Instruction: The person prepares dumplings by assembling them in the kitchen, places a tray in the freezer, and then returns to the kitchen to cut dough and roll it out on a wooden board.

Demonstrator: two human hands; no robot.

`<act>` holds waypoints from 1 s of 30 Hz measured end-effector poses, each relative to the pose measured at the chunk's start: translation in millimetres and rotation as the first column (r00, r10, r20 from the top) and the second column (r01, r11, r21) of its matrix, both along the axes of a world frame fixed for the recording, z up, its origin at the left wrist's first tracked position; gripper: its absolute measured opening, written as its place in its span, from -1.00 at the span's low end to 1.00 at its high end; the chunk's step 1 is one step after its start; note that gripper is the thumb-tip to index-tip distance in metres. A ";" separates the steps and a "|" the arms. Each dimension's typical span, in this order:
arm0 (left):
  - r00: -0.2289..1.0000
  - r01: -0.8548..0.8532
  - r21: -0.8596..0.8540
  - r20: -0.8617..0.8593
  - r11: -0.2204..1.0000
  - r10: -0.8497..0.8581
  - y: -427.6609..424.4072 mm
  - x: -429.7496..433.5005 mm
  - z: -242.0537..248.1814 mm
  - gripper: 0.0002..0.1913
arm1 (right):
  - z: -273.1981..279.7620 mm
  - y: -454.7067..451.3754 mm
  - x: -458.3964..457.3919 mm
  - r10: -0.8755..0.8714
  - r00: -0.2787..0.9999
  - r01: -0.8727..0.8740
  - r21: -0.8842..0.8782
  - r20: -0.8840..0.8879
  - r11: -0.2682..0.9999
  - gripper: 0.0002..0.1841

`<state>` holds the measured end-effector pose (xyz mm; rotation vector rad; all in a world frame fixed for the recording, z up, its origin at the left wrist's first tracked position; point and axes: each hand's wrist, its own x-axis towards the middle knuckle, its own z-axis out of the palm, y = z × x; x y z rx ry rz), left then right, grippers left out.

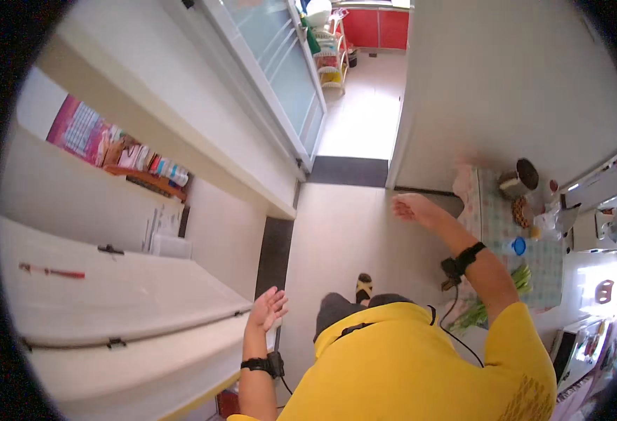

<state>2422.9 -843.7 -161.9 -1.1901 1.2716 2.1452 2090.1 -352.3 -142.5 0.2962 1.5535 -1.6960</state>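
Observation:
My left hand [269, 309] is raised beside the edge of a white door [145, 310], its palm turned up and its fingers apart. Nothing lies in it. Farther forward, my right hand [413, 207] hangs over the pale tiled floor [335, 237], left of the table. Its fingers are loosely curled, and I see no object in them. Both forearms carry black straps with small devices and cables. To the right is a table with a checked tablecloth [490, 210]; a metal pot [519, 179], a blue round item [519, 246] and leafy green vegetables [469, 316] rest on it.
Ahead, a doorway with a dark threshold [348, 171] leads to a room with red cabinets [374, 29] and a white shelf rack [332, 63]. A frosted-glass sliding door [282, 68] stands at its left. A white wall [503, 79] rises behind the table.

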 end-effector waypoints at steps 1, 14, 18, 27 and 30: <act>1.000 0.004 0.006 -0.004 1.000 -0.004 -6.0 -44.7 7.5 -0.29 | 7.8 -18.8 -29.9 -0.004 1.000 0.004 0.006 -0.004 1.000 -0.66; 0.877 0.349 0.024 -0.361 0.937 -0.317 -24.4 -680.9 61.8 -0.38 | 14.7 -191.8 -455.4 -0.168 0.981 0.160 -0.088 -0.096 0.983 -0.48; 0.848 0.440 0.010 -0.335 0.898 -0.412 0.3 -841.3 79.2 -0.33 | 24.3 -185.4 -562.4 -0.332 0.942 0.324 -0.130 -0.045 0.937 -0.47; 0.815 0.481 -0.040 -0.348 0.876 -0.463 70.3 -1165.0 77.6 -0.42 | -36.1 -148.4 -848.8 -0.596 0.802 0.588 -0.240 0.045 0.773 -0.51; 0.763 0.572 -0.010 -0.359 0.820 -0.537 115.7 -1288.9 71.7 -0.59 | -56.5 -99.4 -954.2 -0.677 0.734 0.662 -0.273 0.051 0.698 -0.54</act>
